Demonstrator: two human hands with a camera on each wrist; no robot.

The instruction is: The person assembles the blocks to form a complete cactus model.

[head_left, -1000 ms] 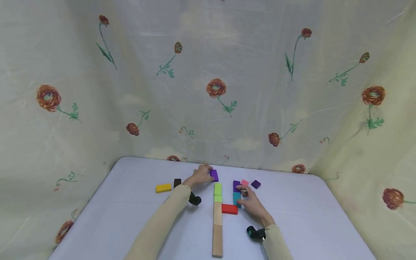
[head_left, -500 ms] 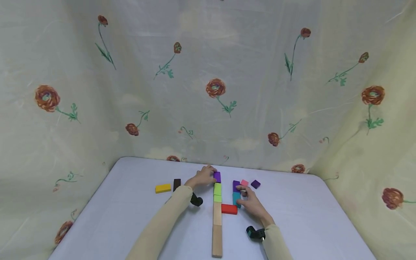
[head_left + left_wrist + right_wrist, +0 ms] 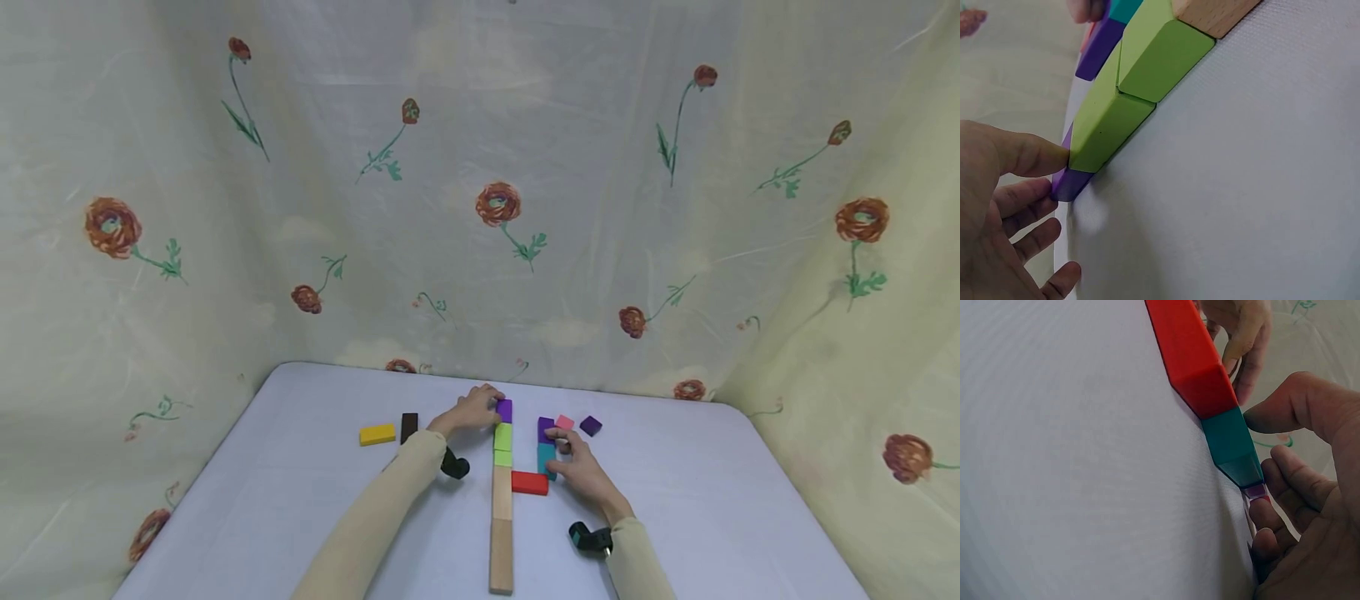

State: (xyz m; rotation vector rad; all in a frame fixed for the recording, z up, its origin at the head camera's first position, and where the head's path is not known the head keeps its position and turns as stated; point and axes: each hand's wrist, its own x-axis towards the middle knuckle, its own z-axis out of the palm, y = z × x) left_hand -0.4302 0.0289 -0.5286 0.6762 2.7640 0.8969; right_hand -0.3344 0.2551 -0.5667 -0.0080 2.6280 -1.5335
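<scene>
My left hand pinches a purple block at the far end of a row, thumb on one side and fingertips on the other. That block meets the end of the light-green blocks, which continue the line of plain wooden blocks. On the right, my right hand curls at a teal block, its thumb at the near end. Its other fingers reach the far end, where a second purple block adjoins. A red block spans between the wooden row and the teal block.
Farther back on the right lie a pink block and a dark purple block. A yellow block and a black block lie left of the left hand. Flower-patterned cloth hangs behind the white table.
My left hand has moved the purple block right and slightly nearer, from beyond the green blocks into line against their end. My right hand has stayed in place.
</scene>
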